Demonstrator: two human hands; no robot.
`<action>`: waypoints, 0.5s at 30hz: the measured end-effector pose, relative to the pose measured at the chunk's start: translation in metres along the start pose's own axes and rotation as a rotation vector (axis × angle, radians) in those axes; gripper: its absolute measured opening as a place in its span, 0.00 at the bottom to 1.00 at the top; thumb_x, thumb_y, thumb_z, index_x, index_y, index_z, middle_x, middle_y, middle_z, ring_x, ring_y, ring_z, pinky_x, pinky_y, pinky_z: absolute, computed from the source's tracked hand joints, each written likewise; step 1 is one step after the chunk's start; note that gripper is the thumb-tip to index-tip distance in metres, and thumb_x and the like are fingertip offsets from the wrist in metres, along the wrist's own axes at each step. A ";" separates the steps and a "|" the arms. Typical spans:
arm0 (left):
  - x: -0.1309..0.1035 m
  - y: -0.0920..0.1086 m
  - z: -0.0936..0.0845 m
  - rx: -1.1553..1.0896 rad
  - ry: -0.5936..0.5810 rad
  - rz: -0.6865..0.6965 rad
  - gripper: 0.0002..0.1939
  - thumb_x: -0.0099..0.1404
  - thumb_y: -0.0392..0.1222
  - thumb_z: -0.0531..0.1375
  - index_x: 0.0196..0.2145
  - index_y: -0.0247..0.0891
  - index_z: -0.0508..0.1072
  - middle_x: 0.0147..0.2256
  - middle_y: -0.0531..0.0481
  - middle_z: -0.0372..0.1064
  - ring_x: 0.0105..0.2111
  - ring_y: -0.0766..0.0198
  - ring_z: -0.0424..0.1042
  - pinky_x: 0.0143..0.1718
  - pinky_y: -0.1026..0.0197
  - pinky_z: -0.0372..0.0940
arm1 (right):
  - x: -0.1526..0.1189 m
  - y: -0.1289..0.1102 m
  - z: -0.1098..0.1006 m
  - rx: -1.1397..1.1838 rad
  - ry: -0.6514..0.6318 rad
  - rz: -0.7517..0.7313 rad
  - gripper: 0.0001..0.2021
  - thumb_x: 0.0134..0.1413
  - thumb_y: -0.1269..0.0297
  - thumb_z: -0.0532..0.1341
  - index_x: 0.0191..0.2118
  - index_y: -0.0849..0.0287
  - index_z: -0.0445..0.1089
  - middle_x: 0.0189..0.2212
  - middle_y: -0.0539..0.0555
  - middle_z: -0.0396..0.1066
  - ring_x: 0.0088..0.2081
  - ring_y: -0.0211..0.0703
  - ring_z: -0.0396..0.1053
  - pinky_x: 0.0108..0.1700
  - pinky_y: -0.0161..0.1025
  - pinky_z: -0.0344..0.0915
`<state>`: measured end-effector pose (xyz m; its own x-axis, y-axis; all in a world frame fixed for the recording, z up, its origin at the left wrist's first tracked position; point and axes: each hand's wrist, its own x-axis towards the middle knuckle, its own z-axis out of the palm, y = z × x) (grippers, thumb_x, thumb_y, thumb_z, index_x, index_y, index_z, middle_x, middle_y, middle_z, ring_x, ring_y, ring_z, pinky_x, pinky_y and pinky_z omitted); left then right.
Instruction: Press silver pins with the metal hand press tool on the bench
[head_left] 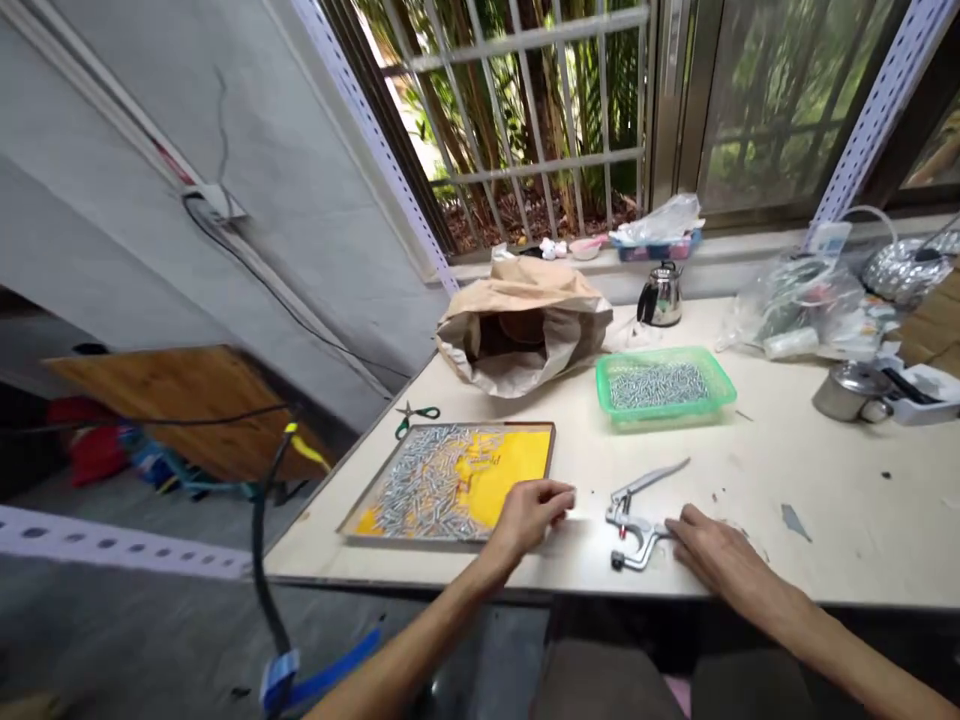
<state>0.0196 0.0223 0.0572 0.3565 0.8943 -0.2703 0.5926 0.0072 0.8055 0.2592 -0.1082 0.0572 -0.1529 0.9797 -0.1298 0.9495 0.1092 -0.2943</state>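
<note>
My right hand [716, 560] is closed over one handle of a pair of silver C-jaw press pliers [636, 530] lying on the table. The pliers' other handle sticks out toward the back right, and a black round tip sits at the jaw's end. My left hand [534, 512] hovers by the right edge of a shallow tray [553, 440], thumb and fingers pinched together; anything between them is too small to make out. Many small silver metal pins [427, 485] cover the left part of the tray's yellow bottom. More of these fill a green plastic basket [600, 390] behind.
Green-handled scissors [405, 425] lie behind the tray. An open brown paper bag [517, 310] stands at the back, near a steel kettle [661, 295]. To the right are a steel pot [847, 390] and plastic bags [795, 300]. The table's front edge [495, 592] runs below my wrists.
</note>
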 end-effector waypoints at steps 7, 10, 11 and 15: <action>-0.014 0.008 0.065 0.009 -0.098 -0.107 0.14 0.54 0.44 0.59 0.31 0.31 0.78 0.24 0.49 0.73 0.24 0.66 0.67 0.24 0.67 0.58 | 0.001 -0.008 0.006 -0.098 0.010 0.051 0.11 0.54 0.80 0.48 0.32 0.57 0.61 0.33 0.53 0.62 0.30 0.39 0.64 0.27 0.36 0.51; -0.016 0.004 0.070 0.054 -0.088 -0.078 0.14 0.54 0.45 0.59 0.30 0.31 0.78 0.26 0.48 0.74 0.27 0.64 0.69 0.26 0.67 0.58 | 0.000 -0.012 0.003 -0.097 0.010 0.055 0.12 0.53 0.82 0.47 0.32 0.57 0.59 0.32 0.53 0.62 0.30 0.40 0.63 0.27 0.36 0.50; -0.016 0.004 0.070 0.061 -0.092 -0.076 0.14 0.53 0.44 0.59 0.29 0.30 0.78 0.25 0.48 0.74 0.27 0.65 0.69 0.27 0.67 0.57 | -0.001 -0.012 0.003 -0.098 0.003 0.060 0.13 0.53 0.83 0.47 0.32 0.57 0.59 0.32 0.53 0.62 0.31 0.40 0.63 0.27 0.36 0.50; -0.017 0.006 0.068 0.084 -0.131 -0.095 0.12 0.53 0.43 0.58 0.25 0.30 0.77 0.19 0.54 0.67 0.22 0.69 0.63 0.24 0.67 0.53 | 0.002 -0.014 0.003 -0.152 -0.053 0.092 0.15 0.52 0.84 0.46 0.33 0.58 0.61 0.34 0.54 0.63 0.33 0.41 0.65 0.28 0.37 0.49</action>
<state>0.0663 -0.0230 0.0310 0.3839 0.8256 -0.4135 0.6842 0.0464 0.7279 0.2446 -0.1085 0.0587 -0.0743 0.9768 -0.2008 0.9899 0.0479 -0.1331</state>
